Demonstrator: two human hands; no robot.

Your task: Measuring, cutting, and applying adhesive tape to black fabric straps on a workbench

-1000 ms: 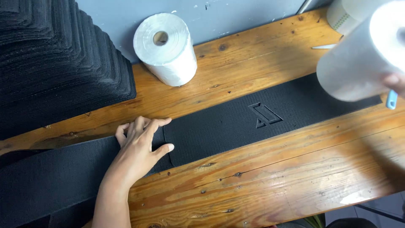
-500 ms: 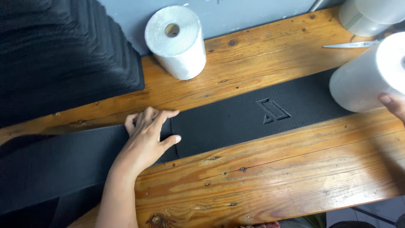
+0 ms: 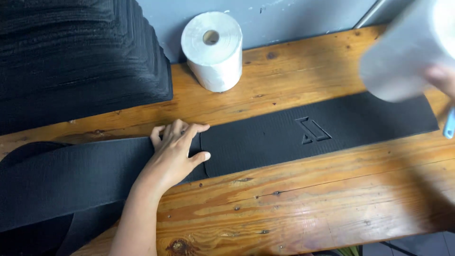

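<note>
Our left hand point(image 3: 177, 149) spread flat, fingers pressing long black textured rubber mat point(image 3: 284, 137) on wooden bench point(image 3: 308, 199), likely pinning it. Our right hand point(image 3: 443, 78), blurred, wraps white plastic-film roll point(image 3: 403, 57) above mat's far end. White paper roll point(image 3: 213, 50) upright beside black stacked mats point(image 3: 71, 57).

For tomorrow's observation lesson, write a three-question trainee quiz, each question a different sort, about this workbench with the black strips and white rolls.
1. True or false: the left hand lies flat where two black strips meet.
2. The standing white roll is: A) beside the black stack, B) on the floor.
3. What does the right hand hold?

Key: 1 true. 2 A. 3 A blurred white roll.
</note>
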